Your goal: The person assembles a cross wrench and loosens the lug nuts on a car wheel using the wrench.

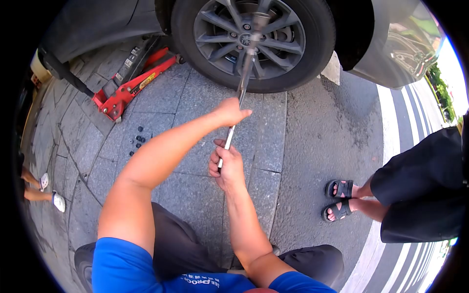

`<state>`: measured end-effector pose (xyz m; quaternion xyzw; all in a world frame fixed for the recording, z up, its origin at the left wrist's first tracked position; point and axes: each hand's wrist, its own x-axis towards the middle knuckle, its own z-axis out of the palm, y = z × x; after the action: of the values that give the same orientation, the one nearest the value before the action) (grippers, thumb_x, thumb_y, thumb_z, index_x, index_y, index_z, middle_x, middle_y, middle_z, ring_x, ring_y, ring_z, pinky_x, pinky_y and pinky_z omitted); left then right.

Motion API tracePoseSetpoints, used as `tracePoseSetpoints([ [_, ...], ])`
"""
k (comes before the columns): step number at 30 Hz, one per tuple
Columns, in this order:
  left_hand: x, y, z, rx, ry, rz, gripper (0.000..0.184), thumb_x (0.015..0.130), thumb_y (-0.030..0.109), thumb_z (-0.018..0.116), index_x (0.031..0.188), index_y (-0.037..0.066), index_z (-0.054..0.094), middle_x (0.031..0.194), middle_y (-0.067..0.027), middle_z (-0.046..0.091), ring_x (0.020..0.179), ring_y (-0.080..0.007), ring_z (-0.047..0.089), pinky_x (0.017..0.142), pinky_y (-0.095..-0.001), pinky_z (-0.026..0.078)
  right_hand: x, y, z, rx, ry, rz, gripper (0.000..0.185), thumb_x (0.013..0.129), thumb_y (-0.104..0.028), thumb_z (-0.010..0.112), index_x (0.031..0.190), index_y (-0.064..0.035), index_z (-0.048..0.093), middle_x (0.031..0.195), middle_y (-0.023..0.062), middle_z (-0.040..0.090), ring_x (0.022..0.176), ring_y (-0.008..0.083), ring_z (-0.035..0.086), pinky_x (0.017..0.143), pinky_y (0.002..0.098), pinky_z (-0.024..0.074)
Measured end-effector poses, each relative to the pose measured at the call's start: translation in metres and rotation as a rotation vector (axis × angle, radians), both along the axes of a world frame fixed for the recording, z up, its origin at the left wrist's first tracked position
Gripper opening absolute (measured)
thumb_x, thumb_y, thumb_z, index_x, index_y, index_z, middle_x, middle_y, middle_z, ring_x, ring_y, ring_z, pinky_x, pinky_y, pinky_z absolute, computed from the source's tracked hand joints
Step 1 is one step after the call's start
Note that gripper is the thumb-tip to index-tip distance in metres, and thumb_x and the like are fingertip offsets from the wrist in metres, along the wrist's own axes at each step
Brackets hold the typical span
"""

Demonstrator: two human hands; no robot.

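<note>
Gripping socket wrench: right hand clasps near end, left hand wraps mid-shaft | wrench fronts far wheel | bare paving left toward floor jack; open asphalt right until sandals

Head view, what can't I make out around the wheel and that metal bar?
In the head view:
- Metal bar: upper end blurred; its contact with the wheel is unclear.
- Wheel: top cut off by the upper edge.
- Left hand: most fingers hidden behind the hand itself.
- Dark pieces on the paving: too small to identify.
</note>
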<state>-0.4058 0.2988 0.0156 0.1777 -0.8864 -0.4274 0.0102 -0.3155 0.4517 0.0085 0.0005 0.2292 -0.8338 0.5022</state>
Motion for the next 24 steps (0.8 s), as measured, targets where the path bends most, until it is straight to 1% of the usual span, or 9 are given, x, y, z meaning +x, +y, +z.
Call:
tracePoseSetpoints([
  [3,0.002,0.006,-0.002,-0.536,-0.022,-0.069,0.037,0.092,0.039,0.054,0.091,0.002,0.057,0.065,-0.0102,0.058,0.053,-0.0193,0.057,0.045,-0.0344,0.044,-0.002,0.001,-0.001,0.525,0.377,-0.052,0.031,0.091,-0.013,0.050,0.119,-0.0019,0.048,0.068,0.0040,0.049,0.048,0.0128,0.044,0.041,0.0243,0.0326],
  [6,0.013,0.016,0.015,0.761,0.032,0.230,0.037,0.094,0.039,0.052,0.098,0.003,0.054,0.065,-0.0093,0.057,0.051,-0.0180,0.054,0.043,-0.0309,0.041,-0.006,0.014,-0.003,0.047,0.059,-0.103,0.032,0.091,-0.016,0.051,0.119,-0.0021,0.047,0.071,0.0043,0.048,0.048,0.0130,0.044,0.040,0.0248,0.0325],
  [9,0.004,0.027,0.026,0.893,-0.020,0.297,0.039,0.094,0.041,0.051,0.097,0.003,0.053,0.062,-0.0083,0.055,0.051,-0.0165,0.054,0.042,-0.0285,0.038,0.005,0.011,-0.008,-0.701,-0.377,-0.005,0.031,0.091,-0.019,0.050,0.118,-0.0034,0.046,0.073,0.0040,0.047,0.051,0.0131,0.045,0.041,0.0238,0.0326],
  [11,0.000,0.021,0.021,0.579,-0.100,0.196,0.041,0.090,0.041,0.056,0.095,0.000,0.057,0.064,-0.0116,0.059,0.055,-0.0204,0.059,0.047,-0.0341,0.044,0.000,0.012,-0.013,-0.762,-0.511,0.022,0.032,0.091,-0.017,0.050,0.119,-0.0034,0.045,0.070,0.0034,0.047,0.048,0.0121,0.043,0.040,0.0235,0.0307],
  [15,0.000,0.014,0.012,-0.461,-0.121,-0.012,0.040,0.084,0.034,0.063,0.087,-0.006,0.062,0.074,-0.0186,0.064,0.066,-0.0285,0.065,0.064,-0.0409,0.051,-0.004,0.004,0.001,0.558,0.368,-0.043,0.032,0.089,-0.012,0.050,0.119,-0.0016,0.044,0.064,0.0020,0.046,0.042,0.0114,0.038,0.037,0.0248,0.0284],
  [18,-0.002,0.010,-0.003,-0.146,-0.012,0.139,0.037,0.086,0.034,0.063,0.084,-0.003,0.062,0.069,-0.0151,0.062,0.060,-0.0257,0.062,0.057,-0.0396,0.050,-0.006,0.013,-0.003,0.185,0.143,-0.120,0.038,0.088,-0.012,0.052,0.123,-0.0013,0.043,0.069,0.0026,0.046,0.048,0.0121,0.043,0.041,0.0265,0.0326],
  [20,0.004,0.008,0.005,1.044,0.038,0.225,0.035,0.087,0.035,0.062,0.079,0.001,0.061,0.064,-0.0102,0.059,0.055,-0.0220,0.058,0.050,-0.0370,0.046,0.000,0.010,-0.009,-0.232,-0.121,-0.076,0.038,0.088,-0.012,0.052,0.123,-0.0015,0.044,0.070,0.0027,0.046,0.050,0.0123,0.044,0.042,0.0267,0.0335],
  [23,0.000,0.018,0.015,0.628,-0.075,0.223,0.034,0.089,0.035,0.061,0.077,0.003,0.059,0.062,-0.0067,0.056,0.052,-0.0188,0.054,0.046,-0.0345,0.043,0.001,0.009,-0.010,-0.618,-0.436,-0.033,0.033,0.088,-0.010,0.051,0.119,-0.0025,0.047,0.069,0.0030,0.047,0.050,0.0121,0.044,0.042,0.0253,0.0333],
  [24,-0.002,0.017,0.011,0.173,-0.120,0.187,0.034,0.088,0.034,0.061,0.078,0.002,0.059,0.064,-0.0073,0.057,0.051,-0.0193,0.054,0.046,-0.0347,0.044,-0.002,0.008,-0.008,-0.093,-0.091,-0.018,0.031,0.088,-0.009,0.051,0.118,-0.0010,0.047,0.068,0.0032,0.047,0.049,0.0119,0.044,0.042,0.0250,0.0334],
])
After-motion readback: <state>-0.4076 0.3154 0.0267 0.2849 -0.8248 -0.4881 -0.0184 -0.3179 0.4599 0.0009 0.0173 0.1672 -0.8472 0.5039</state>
